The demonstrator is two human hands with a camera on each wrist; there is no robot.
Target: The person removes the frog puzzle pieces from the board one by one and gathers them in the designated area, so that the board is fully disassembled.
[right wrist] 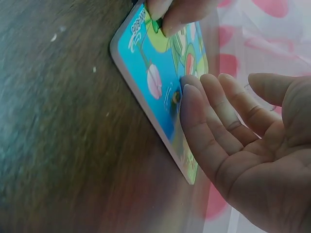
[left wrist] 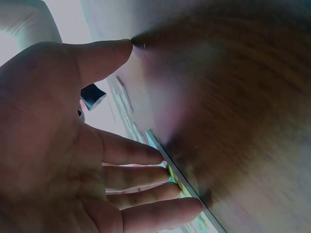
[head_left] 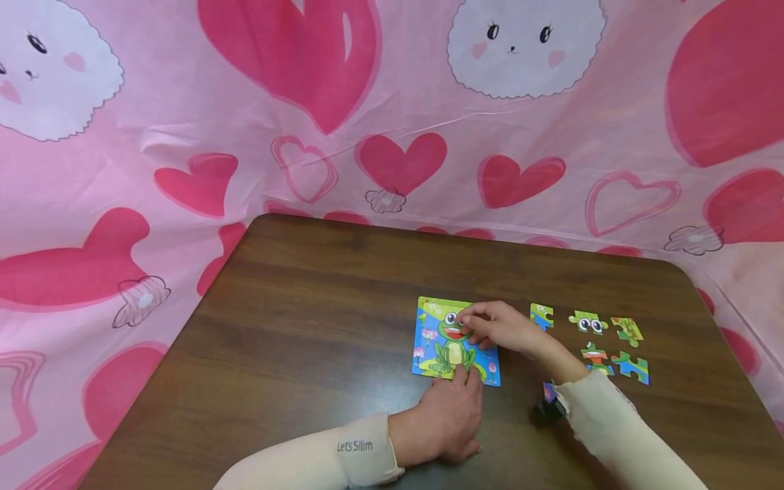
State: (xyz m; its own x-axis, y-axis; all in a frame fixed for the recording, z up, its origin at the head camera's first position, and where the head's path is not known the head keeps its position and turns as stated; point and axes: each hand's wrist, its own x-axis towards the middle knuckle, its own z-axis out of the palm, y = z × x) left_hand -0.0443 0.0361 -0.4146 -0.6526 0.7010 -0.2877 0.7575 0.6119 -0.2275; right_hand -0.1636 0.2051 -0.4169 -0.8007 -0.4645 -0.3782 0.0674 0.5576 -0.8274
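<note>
A square frog picture board (head_left: 429,347) lies flat on the table, showing a green frog with pink flowers around it. My left hand (head_left: 446,414) reaches to the board's near edge, its fingers extended with the tips on that edge; in the left wrist view the thumb (left wrist: 104,58) stands apart from them. Over the board's right part is my right hand (head_left: 505,330), its fingers loosely bent and covering part of the frog's face. In the right wrist view those fingertips (right wrist: 192,97) lie at the picture's surface, with nothing held between them and the thumb.
Right of the board lie several loose jigsaw pieces on the brown table (head_left: 318,306): one with eyes (head_left: 589,324), one with a red mouth (head_left: 594,355), a blue-green one (head_left: 633,367). Another piece (head_left: 548,390) is partly behind the right wrist. A pink heart-print cloth (head_left: 404,82) hangs behind.
</note>
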